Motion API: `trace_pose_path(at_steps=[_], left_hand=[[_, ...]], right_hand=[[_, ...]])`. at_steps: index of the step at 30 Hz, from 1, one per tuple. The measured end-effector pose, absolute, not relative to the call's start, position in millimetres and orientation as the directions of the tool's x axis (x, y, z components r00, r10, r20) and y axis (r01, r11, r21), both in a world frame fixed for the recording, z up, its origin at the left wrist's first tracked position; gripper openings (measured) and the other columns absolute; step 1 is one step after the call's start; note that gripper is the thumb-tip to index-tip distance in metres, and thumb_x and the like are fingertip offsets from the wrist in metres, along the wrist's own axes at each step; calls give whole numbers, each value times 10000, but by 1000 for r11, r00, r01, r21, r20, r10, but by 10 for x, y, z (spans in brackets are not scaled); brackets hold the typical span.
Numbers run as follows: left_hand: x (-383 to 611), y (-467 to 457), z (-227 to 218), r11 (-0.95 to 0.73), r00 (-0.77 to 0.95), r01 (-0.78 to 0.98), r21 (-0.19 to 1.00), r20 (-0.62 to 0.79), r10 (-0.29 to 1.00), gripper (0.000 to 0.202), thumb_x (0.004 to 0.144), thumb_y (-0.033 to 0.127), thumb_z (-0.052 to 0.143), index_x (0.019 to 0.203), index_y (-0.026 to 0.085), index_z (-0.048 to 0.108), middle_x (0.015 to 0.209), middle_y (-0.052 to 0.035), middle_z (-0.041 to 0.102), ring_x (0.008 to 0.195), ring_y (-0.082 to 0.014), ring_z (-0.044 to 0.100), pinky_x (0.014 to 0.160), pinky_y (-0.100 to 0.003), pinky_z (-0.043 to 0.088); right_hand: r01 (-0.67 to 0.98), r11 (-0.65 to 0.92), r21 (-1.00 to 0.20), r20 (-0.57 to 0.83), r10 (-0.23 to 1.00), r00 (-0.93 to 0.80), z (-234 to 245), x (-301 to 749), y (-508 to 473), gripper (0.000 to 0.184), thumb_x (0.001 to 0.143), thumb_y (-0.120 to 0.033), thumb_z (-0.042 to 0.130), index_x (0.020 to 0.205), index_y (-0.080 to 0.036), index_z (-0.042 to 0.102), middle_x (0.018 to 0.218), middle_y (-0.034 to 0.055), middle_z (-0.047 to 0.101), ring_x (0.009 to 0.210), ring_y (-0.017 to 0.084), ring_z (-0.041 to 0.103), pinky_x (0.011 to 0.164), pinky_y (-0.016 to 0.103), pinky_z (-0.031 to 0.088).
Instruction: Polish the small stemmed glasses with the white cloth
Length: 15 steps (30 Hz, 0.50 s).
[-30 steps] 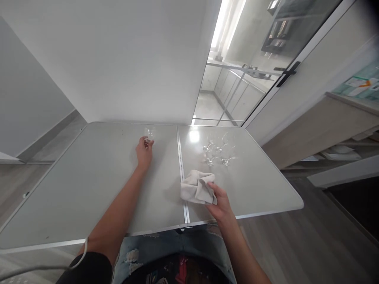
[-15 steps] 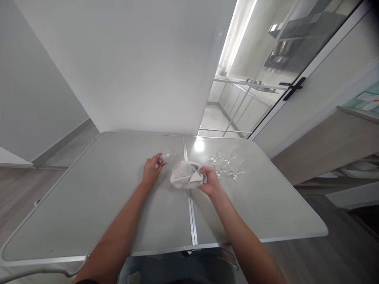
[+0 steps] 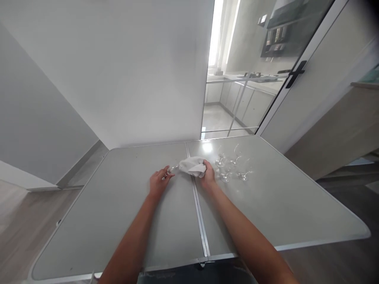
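Note:
My left hand is closed on the foot end of a clear stemmed glass, held tilted above the table with its bowl end toward the right. A white cloth covers that bowl end, so the bowl itself is hidden. My right hand grips the cloth from its right side, with some fingers out of sight behind it. Just right of this hand, several clear stemmed glasses stand in a group on the table.
The pale folding table has a metal seam running across its middle. A white wall rises behind it. At the back right is a glass-paned door with a black handle.
The cloth and the glass have come together, and the cloth now covers the bowl. Both hands still hold what they held. The camera view has shifted somewhat.

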<state>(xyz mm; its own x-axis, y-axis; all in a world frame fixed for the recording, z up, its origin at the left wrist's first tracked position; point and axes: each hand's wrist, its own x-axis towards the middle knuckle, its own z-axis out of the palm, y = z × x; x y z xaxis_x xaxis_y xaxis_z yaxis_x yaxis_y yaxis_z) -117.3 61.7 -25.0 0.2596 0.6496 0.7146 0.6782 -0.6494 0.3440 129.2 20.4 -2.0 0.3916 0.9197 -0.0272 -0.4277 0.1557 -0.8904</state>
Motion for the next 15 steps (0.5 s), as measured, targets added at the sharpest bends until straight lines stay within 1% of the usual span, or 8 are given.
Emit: trace_pose_path(at_steps=[2, 3, 6, 8, 10, 12, 13, 15], left_hand=[[-1166, 605, -250, -660, 292, 673, 333, 701, 651, 384, 886, 473, 697, 1182, 228, 711, 764, -20, 740, 628, -147, 631, 691, -277, 467], [-1165, 601, -245, -667, 310, 669, 326, 694, 650, 381, 887, 473, 696, 1176, 226, 716, 752, -18, 737, 620, -143, 627, 690, -274, 465], [-1171, 591, -212, -705, 388, 642, 301, 666, 637, 390, 894, 476, 686, 1185, 218, 718, 758, -24, 743, 615, -137, 620, 699, -273, 462], [-1174, 575, -184, -749, 471, 598, 286, 631, 616, 411, 898, 479, 679, 1206, 209, 712, 758, -29, 742, 616, -137, 613, 692, -271, 458], [-1168, 541, -155, -779, 531, 554, 295, 596, 603, 435, 901, 482, 672, 1225, 194, 707, 744, -34, 736, 615, -139, 601, 678, -270, 449], [-1153, 488, -122, -775, 539, 530, 345, 569, 621, 445, 899, 485, 671, 1221, 182, 714, 727, -39, 725, 607, -136, 580, 676, -272, 444], [-1143, 457, -100, -759, 526, 517, 395, 553, 646, 450, 893, 489, 675, 1212, 176, 722, 727, -40, 720, 606, -133, 567, 680, -274, 444], [-1129, 401, -34, -690, 514, 458, 560, 466, 720, 463, 868, 502, 694, 1181, 163, 740, 724, -33, 698, 609, -126, 543, 672, -269, 442]], right_hand=[[-151, 220, -964, 118, 858, 500, 43, 1267, 165, 220, 847, -385, 522, 877, -194, 625, 860, 48, 636, 855, 200, 603, 717, 279, 507], [-34, 230, -973, 187, 860, 475, 73, 1241, 137, 207, 835, -365, 543, 880, -188, 640, 860, 49, 630, 862, 206, 592, 730, 287, 497], [161, 303, -939, 328, 931, 161, 126, 1136, 42, 242, 838, -282, 533, 1019, -183, 659, 831, 28, 615, 776, 188, 567, 733, 303, 477], [190, 328, -925, 334, 943, -2, 131, 1085, -9, 353, 852, -256, 524, 1194, -201, 593, 836, 9, 601, 720, 166, 542, 731, 305, 474], [171, 321, -932, 312, 947, -76, 134, 1082, -45, 483, 871, -277, 545, 1347, -219, 490, 905, 16, 602, 772, 170, 554, 793, 327, 486], [137, 324, -936, 305, 941, -146, 156, 1131, -76, 600, 919, -338, 531, 1489, -246, 370, 1104, 59, 616, 994, 204, 582, 957, 380, 464], [119, 334, -935, 309, 932, -190, 178, 1171, -94, 630, 948, -373, 503, 1540, -266, 315, 1257, 79, 588, 1152, 221, 549, 1053, 406, 413], [107, 359, -927, 316, 903, -292, 240, 1265, -142, 634, 994, -412, 426, 1590, -303, 244, 1522, 68, 432, 1398, 233, 384, 1183, 423, 277]])
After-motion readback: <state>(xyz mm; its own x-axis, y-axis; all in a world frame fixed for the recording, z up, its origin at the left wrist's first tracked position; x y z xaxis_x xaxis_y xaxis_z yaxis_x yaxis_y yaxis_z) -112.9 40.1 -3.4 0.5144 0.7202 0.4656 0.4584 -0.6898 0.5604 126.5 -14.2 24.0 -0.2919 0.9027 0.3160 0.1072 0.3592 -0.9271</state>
